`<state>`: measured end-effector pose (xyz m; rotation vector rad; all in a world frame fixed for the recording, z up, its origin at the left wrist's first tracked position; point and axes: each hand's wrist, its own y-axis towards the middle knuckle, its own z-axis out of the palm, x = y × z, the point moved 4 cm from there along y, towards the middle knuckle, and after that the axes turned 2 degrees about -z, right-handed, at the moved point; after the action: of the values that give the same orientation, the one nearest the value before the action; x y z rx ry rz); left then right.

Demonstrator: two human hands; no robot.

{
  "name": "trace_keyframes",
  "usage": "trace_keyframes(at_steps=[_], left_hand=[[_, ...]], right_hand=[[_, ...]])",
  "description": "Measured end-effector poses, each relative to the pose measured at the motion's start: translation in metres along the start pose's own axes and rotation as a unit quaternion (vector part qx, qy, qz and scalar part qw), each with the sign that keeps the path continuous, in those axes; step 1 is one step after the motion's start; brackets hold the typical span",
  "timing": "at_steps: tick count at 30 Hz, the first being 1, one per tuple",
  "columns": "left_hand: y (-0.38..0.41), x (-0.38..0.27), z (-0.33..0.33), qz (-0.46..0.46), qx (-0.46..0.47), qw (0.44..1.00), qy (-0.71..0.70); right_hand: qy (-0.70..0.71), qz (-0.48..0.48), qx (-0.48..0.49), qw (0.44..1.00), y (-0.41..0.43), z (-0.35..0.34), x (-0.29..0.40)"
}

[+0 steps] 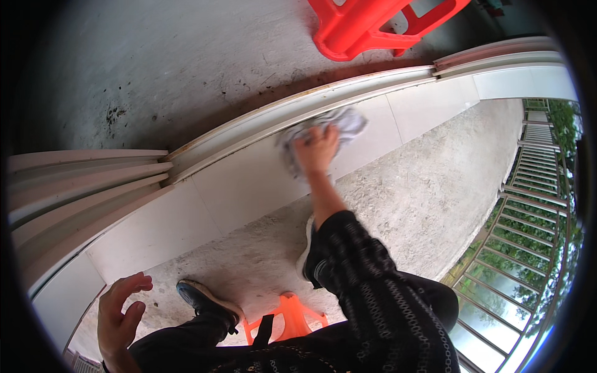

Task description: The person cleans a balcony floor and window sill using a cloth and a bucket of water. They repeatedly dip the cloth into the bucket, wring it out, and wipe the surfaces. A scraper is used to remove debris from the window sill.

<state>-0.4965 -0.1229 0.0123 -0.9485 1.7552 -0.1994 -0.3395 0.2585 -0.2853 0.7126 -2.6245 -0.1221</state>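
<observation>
A crumpled grey and white cloth (350, 122) lies under my right hand (318, 148), which presses it on the pale tiled sill (252, 179) beside the sliding door track (303, 105). Both the cloth and the fingers are somewhat blurred. My left hand (122, 310) is raised at the lower left over my left leg, its fingers curved and apart from the thumb, with nothing in it.
A red plastic stool (354, 32) stands beyond the track. An orange plastic stool (291, 317) is beneath me, between my shoes. Sliding panel frames (88, 182) rise at the left. A metal railing (527, 224) borders the concrete floor (419, 182) at the right.
</observation>
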Motion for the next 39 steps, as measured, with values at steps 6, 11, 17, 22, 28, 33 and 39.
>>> trace_keyframes(at_steps=[6,11,17,22,28,33,39], left_hand=[[0.003,-0.009,0.011,0.017,0.023,0.999,0.015],[0.000,0.014,-0.013,-0.046,0.007,0.999,0.021],[-0.072,0.132,-0.074,-0.132,-0.109,0.982,-0.082],[-0.113,0.256,-0.041,-0.179,-0.201,0.932,-0.242],[-0.072,0.307,0.047,-0.114,-0.205,0.881,-0.410],[-0.060,0.342,0.057,-0.041,-0.320,0.869,-0.375],[-0.042,0.323,-0.002,0.020,-0.498,0.866,-0.038]], right_hand=[[0.165,-0.161,0.151,0.961,-0.103,-0.008,0.127],[0.039,-0.244,0.162,0.955,-0.065,-0.011,0.074],[0.028,-0.233,0.114,0.965,-0.061,-0.003,0.059],[-0.007,-0.137,0.080,0.987,-0.073,0.012,0.075],[-0.010,-0.070,0.109,0.992,-0.141,0.043,0.143],[0.022,-0.144,0.295,0.944,-0.275,0.067,0.329],[0.154,-0.297,0.463,0.821,-0.324,0.070,0.432]])
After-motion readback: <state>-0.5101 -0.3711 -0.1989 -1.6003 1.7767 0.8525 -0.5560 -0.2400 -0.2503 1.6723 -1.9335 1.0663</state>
